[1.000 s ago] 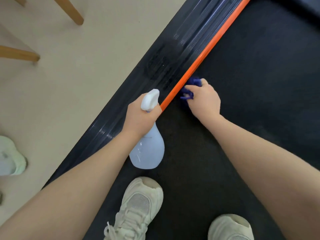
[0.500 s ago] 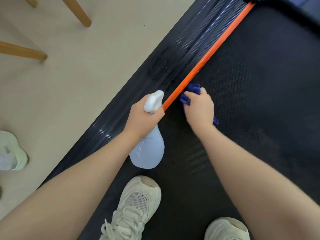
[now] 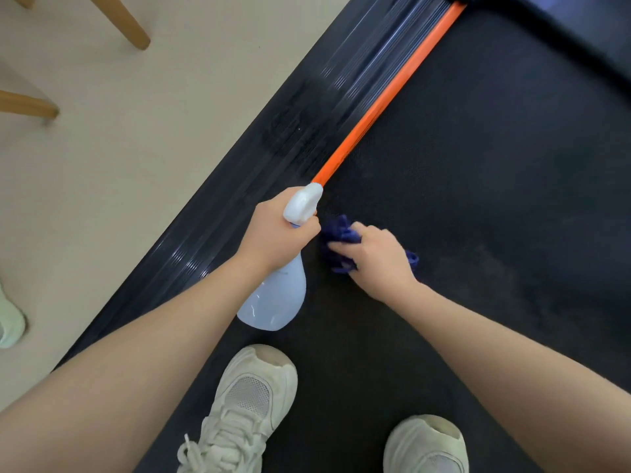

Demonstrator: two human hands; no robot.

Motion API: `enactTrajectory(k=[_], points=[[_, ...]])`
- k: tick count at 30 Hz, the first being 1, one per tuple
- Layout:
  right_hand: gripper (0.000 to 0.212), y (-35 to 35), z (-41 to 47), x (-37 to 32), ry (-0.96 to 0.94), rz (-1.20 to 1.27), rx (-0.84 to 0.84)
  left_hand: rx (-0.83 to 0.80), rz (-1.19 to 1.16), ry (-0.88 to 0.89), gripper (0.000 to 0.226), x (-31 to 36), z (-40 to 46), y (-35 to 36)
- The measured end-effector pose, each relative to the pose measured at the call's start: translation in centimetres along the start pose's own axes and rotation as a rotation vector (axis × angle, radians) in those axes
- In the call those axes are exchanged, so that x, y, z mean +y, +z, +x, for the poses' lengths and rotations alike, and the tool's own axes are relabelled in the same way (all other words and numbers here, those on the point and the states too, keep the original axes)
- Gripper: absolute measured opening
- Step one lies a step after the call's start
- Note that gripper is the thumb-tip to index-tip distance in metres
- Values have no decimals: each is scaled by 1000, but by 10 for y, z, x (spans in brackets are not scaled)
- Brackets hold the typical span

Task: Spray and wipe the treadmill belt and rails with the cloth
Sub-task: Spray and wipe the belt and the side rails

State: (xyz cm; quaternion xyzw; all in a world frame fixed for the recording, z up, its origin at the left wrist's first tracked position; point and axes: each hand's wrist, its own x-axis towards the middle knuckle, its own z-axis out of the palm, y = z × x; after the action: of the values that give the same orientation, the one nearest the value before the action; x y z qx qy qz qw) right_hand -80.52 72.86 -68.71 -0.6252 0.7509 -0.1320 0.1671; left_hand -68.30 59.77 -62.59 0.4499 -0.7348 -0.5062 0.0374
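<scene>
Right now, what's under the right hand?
A bunched blue cloth lies under the right hand, on the black belt. The hand covers the cloth's middle and the belt beneath.

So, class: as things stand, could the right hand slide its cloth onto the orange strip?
Probably yes: the right hand holds the blue cloth on the belt beside the orange strip, with bare belt between.

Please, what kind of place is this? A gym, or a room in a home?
Probably a room in a home, though that is not certain. The treadmill belt stands on a plain beige floor, wooden furniture legs stand close beside it, and a loose shoe lies on that floor.
</scene>
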Motion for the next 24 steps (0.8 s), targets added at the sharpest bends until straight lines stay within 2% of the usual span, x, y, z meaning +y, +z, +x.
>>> enactTrajectory(k=[1, 2, 3, 6, 7, 8, 11, 13, 14, 15, 17, 18, 19, 20, 22, 24], points=[[39, 0, -4, 3, -93, -28, -53, -12, 9, 8, 29, 2, 0, 2], [37, -5, 1, 9, -111, -54, -64, -28, 13, 18, 30, 3, -1, 3], [33, -10, 10, 16, -43, -71, -10, -46, 13, 21, 32, 5, -2, 5], [27, -22, 34, 31, 539, -29, 209, -67, 12, 1, 24, 9, -4, 5], [27, -20, 33, 28, 618, 6, 245, -66, 15, 0, 25, 9, -4, 6], [26, -14, 26, 21, 558, 14, 249, -70, 22, 4, 25, 10, -4, 6], [35, 5, -21, 3, 16, -113, 102, -100, 41, 5, 26, 14, -4, 10], [40, -7, -36, 18, -142, -226, -15, -126, 44, 35, 29, 15, -7, 11], [40, -13, -34, 32, -106, -272, -10, -135, 46, 53, 30, 15, -9, 10], [39, -21, -30, 47, 14, -301, 64, -137, 46, 68, 31, 15, -11, 9], [35, -34, -22, 65, 442, -244, 166, -140, 52, 80, 30, 15, -11, 9], [34, -34, -23, 63, 598, -208, 177, -151, 61, 78, 30, 16, -11, 9], [35, -29, -28, 55, 631, -187, 176, -169, 70, 72, 30, 17, -10, 11], [38, -20, -36, 47, 532, -176, 169, -189, 76, 65, 31, 19, -9, 14], [42, -7, -59, 29, 188, -143, 99, -220, 94, 56, 34, 24, -9, 22], [37, -8, -66, 37, 32, -128, 26, -241, 89, 66, 36, 28, -9, 28]])
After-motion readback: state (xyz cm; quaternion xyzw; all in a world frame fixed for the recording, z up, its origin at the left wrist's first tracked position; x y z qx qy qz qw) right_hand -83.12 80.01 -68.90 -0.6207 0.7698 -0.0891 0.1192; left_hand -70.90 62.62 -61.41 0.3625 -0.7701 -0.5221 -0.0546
